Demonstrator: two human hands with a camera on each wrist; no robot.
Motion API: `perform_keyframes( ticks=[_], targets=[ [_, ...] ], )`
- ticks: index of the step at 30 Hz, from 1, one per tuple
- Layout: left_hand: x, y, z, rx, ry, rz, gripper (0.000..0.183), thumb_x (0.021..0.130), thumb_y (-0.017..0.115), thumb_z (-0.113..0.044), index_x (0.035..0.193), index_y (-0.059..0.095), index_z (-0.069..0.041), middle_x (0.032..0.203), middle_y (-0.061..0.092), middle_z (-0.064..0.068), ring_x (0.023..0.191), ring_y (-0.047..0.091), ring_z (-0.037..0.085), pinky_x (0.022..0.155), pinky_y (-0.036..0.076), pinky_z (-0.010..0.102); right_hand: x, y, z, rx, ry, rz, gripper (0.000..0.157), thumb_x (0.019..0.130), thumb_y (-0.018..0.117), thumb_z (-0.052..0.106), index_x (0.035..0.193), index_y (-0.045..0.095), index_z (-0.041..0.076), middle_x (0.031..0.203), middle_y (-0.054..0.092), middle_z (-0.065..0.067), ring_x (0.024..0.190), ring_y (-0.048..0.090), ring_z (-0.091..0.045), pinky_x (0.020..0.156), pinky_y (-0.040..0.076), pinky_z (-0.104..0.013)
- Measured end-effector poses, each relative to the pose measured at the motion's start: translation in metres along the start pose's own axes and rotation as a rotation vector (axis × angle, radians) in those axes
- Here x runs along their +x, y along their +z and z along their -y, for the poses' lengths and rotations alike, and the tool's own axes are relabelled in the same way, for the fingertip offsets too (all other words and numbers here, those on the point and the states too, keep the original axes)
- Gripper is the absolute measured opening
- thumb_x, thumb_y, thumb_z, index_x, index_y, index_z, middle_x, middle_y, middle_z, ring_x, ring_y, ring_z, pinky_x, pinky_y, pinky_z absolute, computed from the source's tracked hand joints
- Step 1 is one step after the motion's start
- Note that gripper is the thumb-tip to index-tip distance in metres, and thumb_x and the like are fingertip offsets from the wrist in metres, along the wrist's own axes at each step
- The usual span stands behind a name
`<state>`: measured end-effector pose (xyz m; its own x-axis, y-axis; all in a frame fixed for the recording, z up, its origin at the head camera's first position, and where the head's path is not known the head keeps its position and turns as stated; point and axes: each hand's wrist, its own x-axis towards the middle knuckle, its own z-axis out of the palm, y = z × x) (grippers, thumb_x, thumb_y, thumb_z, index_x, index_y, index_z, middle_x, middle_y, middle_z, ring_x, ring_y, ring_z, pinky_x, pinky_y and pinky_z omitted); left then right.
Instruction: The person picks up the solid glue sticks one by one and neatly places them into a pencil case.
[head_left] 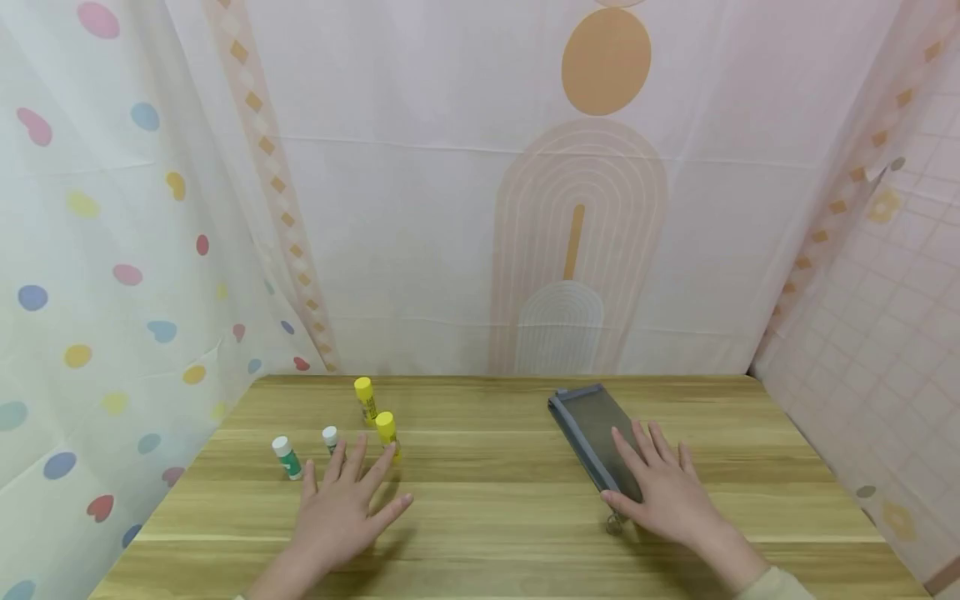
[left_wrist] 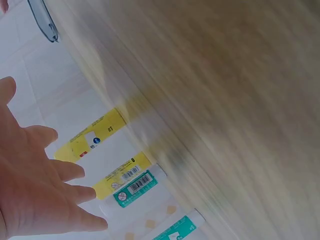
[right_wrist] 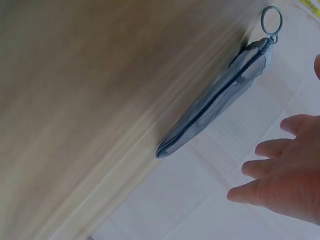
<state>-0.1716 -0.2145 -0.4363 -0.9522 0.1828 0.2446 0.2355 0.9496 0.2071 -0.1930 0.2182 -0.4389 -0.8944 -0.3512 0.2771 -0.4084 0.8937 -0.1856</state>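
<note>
Two glue sticks with yellow caps, one farther back [head_left: 365,400] and one nearer [head_left: 386,429], stand upright on the left of the table. Beside them are two green glue sticks with white caps, one at the left [head_left: 287,458] and one [head_left: 330,437] partly hidden behind my fingers. My left hand [head_left: 337,512] hovers just in front of them, fingers spread, holding nothing. A grey see-through zip pouch [head_left: 592,417] lies flat on the right, its ring pull [right_wrist: 271,21] at the near end. Over the pouch's near right part hangs my right hand [head_left: 667,492], fingers spread and apart from it in the right wrist view.
The wood-grain table [head_left: 480,508] reaches back to a patterned curtain [head_left: 420,250]. A dotted curtain [head_left: 135,333] hangs along the left side and a checked one [head_left: 885,333] along the right.
</note>
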Motion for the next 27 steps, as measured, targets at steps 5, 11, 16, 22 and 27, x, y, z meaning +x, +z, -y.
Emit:
perform_keyframes(
  ticks=[5, 11, 16, 22, 27],
  targets=[
    [0.0, -0.001, 0.0, 0.004, 0.004, -0.017, 0.072, 0.091, 0.055, -0.065, 0.147, 0.05, -0.02, 0.154, 0.032, 0.025, 0.141, 0.018, 0.054, 0.102, 0.007, 0.082, 0.005, 0.002, 0.0, -0.013, -0.021, -0.025, 0.08, 0.089, 0.068, 0.052, 0.15, 0.042, 0.007, 0.153, 0.033, -0.024, 0.139, 0.028, -0.05, 0.102, 0.021, -0.08],
    [0.001, -0.001, 0.0, 0.008, 0.004, -0.023, 0.071, 0.091, 0.055, -0.066, 0.145, 0.053, -0.019, 0.153, 0.034, 0.024, 0.14, 0.02, 0.054, 0.102, 0.007, 0.082, 0.008, -0.001, 0.001, 0.0, -0.038, 0.018, 0.078, 0.089, 0.069, 0.05, 0.148, 0.044, 0.006, 0.149, 0.04, -0.025, 0.135, 0.035, -0.051, 0.098, 0.024, -0.081],
    [0.002, 0.0, 0.002, 0.006, -0.01, -0.02, 0.07, 0.091, 0.055, -0.066, 0.142, 0.056, -0.017, 0.152, 0.036, 0.024, 0.14, 0.022, 0.054, 0.102, 0.007, 0.082, 0.01, -0.001, 0.002, 0.009, -0.034, 0.059, 0.076, 0.09, 0.067, 0.051, 0.148, 0.045, 0.006, 0.149, 0.041, -0.025, 0.136, 0.035, -0.05, 0.099, 0.025, -0.08],
    [0.004, 0.0, 0.005, -0.008, -0.027, -0.041, 0.069, 0.092, 0.057, -0.063, 0.139, 0.058, -0.013, 0.149, 0.04, 0.026, 0.138, 0.025, 0.054, 0.102, 0.011, 0.081, 0.017, 0.006, 0.001, 0.025, -0.028, 0.07, 0.073, 0.09, 0.068, 0.048, 0.146, 0.047, 0.006, 0.147, 0.043, -0.026, 0.134, 0.037, -0.051, 0.1, 0.028, -0.078],
    [0.005, 0.0, 0.006, 0.0, -0.024, -0.067, 0.068, 0.092, 0.059, -0.06, 0.139, 0.058, -0.011, 0.145, 0.044, 0.028, 0.134, 0.034, 0.055, 0.1, 0.02, 0.081, 0.023, 0.009, 0.001, 0.037, -0.027, 0.072, 0.071, 0.09, 0.069, 0.045, 0.145, 0.049, 0.004, 0.145, 0.045, -0.026, 0.132, 0.039, -0.051, 0.099, 0.03, -0.077]
  ],
)
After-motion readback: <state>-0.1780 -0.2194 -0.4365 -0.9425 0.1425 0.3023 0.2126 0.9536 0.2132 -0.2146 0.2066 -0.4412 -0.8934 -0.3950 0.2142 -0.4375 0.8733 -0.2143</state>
